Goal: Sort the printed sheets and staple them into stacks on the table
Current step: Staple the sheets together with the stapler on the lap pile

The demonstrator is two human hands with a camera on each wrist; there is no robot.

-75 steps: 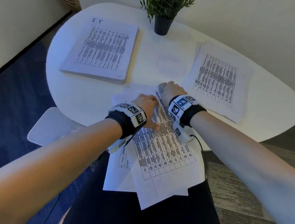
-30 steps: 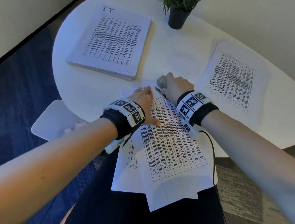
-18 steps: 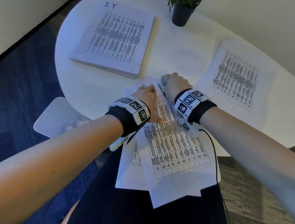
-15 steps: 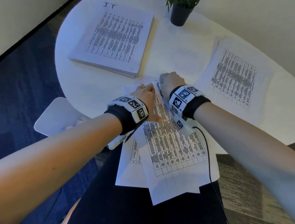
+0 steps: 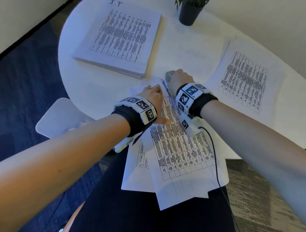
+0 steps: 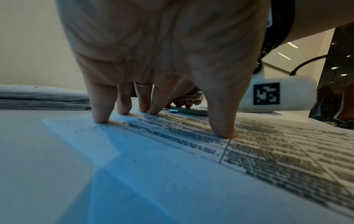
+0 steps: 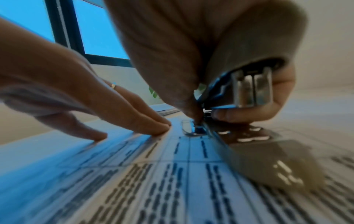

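A loose set of printed sheets (image 5: 178, 149) lies at the near edge of the white round table (image 5: 88, 87), hanging over the person's lap. My left hand (image 5: 153, 101) presses its straight fingertips (image 6: 99, 119) and thumb on the top of the sheets (image 6: 249, 151). My right hand (image 5: 179, 79) grips a grey stapler (image 5: 168, 74) whose open metal base (image 7: 249, 151) lies on the sheets' (image 7: 153, 189) top corner, right beside the left fingers (image 7: 159, 128). The stapler head (image 7: 249, 89) is in my right hand's grasp.
A thick stack of printed sheets (image 5: 122, 38) marked "I.T" lies at the far left of the table. A thinner stack (image 5: 243, 80) lies at the right. A potted plant (image 5: 189, 10) stands at the back. A white chair (image 5: 59, 118) sits at the left.
Both hands have stayed on the sheets' top corner; the right hand with the stapler has shifted only slightly. The head view has moved a little.
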